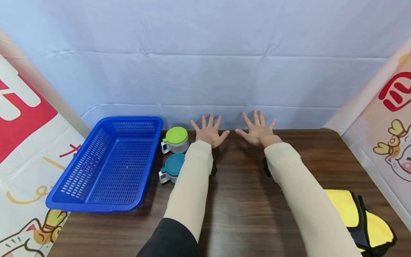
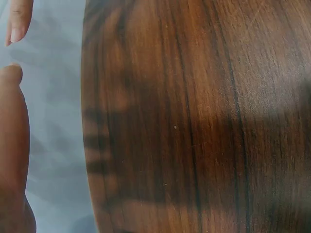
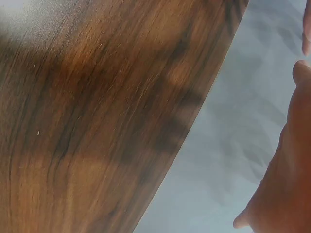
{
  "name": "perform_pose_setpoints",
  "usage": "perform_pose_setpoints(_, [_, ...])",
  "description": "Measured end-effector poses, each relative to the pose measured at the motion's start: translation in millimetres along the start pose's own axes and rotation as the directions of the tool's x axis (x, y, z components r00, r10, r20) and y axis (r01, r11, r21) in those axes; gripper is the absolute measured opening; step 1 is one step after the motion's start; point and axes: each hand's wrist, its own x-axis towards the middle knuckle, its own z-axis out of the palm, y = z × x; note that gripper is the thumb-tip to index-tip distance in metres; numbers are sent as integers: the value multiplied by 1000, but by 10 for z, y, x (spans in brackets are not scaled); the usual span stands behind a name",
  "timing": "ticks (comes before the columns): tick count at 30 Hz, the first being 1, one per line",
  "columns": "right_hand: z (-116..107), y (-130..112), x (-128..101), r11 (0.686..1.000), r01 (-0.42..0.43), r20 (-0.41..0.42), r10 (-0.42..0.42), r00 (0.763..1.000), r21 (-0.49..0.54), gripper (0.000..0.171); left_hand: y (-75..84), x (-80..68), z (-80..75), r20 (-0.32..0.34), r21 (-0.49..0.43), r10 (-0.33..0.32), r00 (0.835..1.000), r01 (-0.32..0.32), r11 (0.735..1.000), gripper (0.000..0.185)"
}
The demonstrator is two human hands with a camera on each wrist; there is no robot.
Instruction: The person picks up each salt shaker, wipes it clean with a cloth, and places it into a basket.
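In the head view my left hand [image 1: 210, 134] is spread flat, fingers straight, over the far edge of the wooden table [image 1: 237, 207]. My right hand [image 1: 258, 132] is spread the same way a little to the right, the two thumbs pointing at each other with a gap between. Neither hand holds anything. Nearest the left hand is a clear jar with a lime-green lid [image 1: 176, 135] and a white handle. Closer to me stands a similar jar with a teal lid [image 1: 174, 165], partly covered by my left sleeve. Each wrist view shows part of its hand above the table edge.
A blue perforated plastic basket [image 1: 151, 160] stands at the left of the table. At the right front lies a yellow and black fabric item [image 1: 343, 207], partly behind my right sleeve. A pale cloth backdrop [image 1: 205, 71] hangs behind the table, with printed cloths at both sides.
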Motion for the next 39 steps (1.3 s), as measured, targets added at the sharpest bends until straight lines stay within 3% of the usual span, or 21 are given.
perform_pose_setpoints(7, [-4, -21, -32, 999, 32, 1, -32, 999, 10, 82, 19, -26, -11, 4, 58, 30, 1000, -30, 998, 75])
perform_pose_setpoints(12, [-21, 36, -109, 999, 49, -4, -49, 999, 17, 82, 10, -67, -23, 19, 77, 9, 1000, -11, 997, 75])
perform_pose_setpoints(19, [3, 143, -128, 998, 63, -8, -62, 998, 25, 87, 37, -169, -32, -15, 24, -18, 1000, 19, 1000, 74])
perform_pose_setpoints(27, [-10, 41, -257, 994, 106, -11, -106, 994, -24, 84, 49, -259, -3, -4, 61, -34, 999, 34, 998, 75])
perform_pose_setpoints(33, [-14, 9, -396, 986, 162, -40, -163, 986, -34, 84, 83, -370, -54, -39, 83, -11, 999, 15, 996, 76])
perform_pose_setpoints(39, [7, -23, -541, 977, 205, -35, -207, 978, -54, 82, 135, -538, -103, -33, 89, 16, 999, -13, 996, 77])
